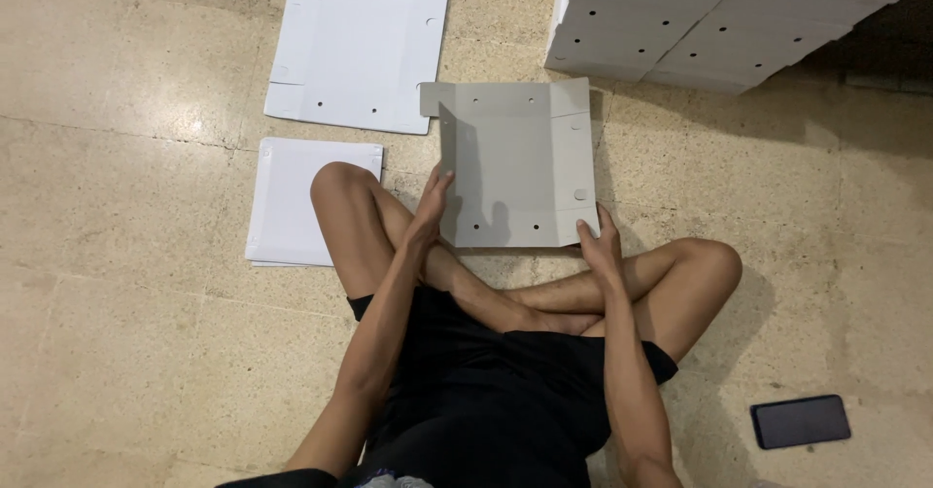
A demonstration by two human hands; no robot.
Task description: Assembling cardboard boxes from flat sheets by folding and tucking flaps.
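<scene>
The beige speckled stone floor [126, 255] fills the view, and a person sits on it cross-legged in black shorts. At the top right stands the largest thing, a tall stack of folded white cardboard boxes with small round holes [719, 21], just beyond the sheet being worked. At the top left lies a flat white die-cut cardboard sheet with punched holes [355, 49], spread on the floor and untouched. Between the knees, raised off the floor, is a grey flat cardboard box blank with holes and creased side flaps [515, 162], its upper left corner overlapping the edge of the white sheet behind it. Left of the raised knee rests a small pile of plain white cardboard sheets [287, 201], partly hidden by that knee. The left hand [431, 211] grips the blank's left edge with fingers closed around it; the right hand [600, 240] pinches the lower right corner, thumb on top. Well apart on the floor at the lower right lies a black rectangular phone [800, 421], screen dark.
</scene>
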